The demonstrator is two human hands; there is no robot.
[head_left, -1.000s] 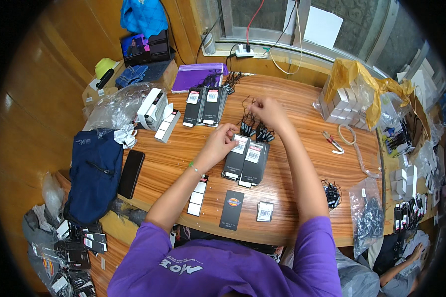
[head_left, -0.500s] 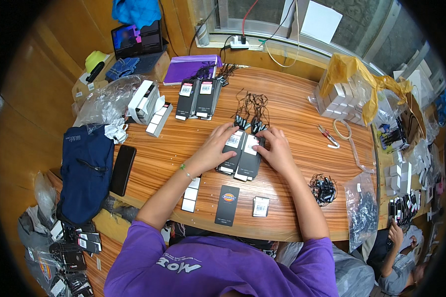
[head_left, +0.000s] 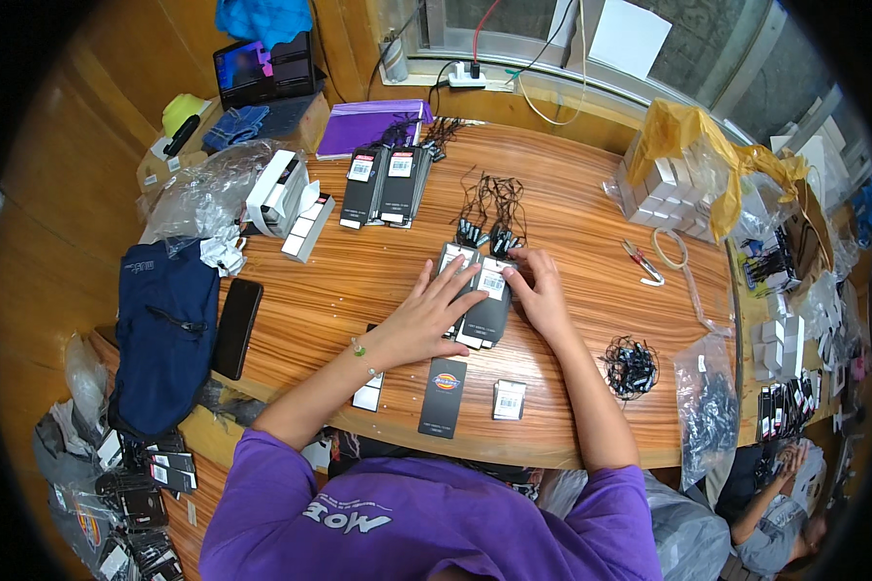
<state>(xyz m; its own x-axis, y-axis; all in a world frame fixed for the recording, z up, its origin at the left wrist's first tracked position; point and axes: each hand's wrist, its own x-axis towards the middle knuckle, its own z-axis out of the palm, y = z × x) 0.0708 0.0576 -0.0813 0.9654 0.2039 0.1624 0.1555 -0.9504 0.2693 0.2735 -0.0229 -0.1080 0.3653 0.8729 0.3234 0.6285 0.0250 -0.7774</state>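
Two side-by-side stacks of dark grey hang tags with white barcode labels lie before me on the table. My left hand (head_left: 419, 327) rests with spread fingers across the left stack (head_left: 458, 252), covering much of it, and its fingertips reach the right stack (head_left: 489, 315). At the right stack's upper right corner, my right hand (head_left: 545, 298) grips the edge with thumb and bent fingers. Black strings (head_left: 494, 198) fan out beyond both stacks. Nearer me lie a single dark tag (head_left: 443, 399) with a colored emblem and a small pile of white labels (head_left: 509, 399).
Farther left stand more tag stacks (head_left: 386, 189), a label box (head_left: 308, 229), a phone (head_left: 237, 329) and a blue bag (head_left: 165, 334). Rightward are snippers (head_left: 639, 259), a tape ring (head_left: 670, 250), bundled black strings (head_left: 631, 368), a plastic bag (head_left: 705, 402) and white boxes (head_left: 654, 189). Another person (head_left: 780, 504) sits at lower right.
My left hand has moved from the left stack's outer edge to lie across its top, fingers spread. The right hand stays at the right stack's corner. The view has shifted slightly.
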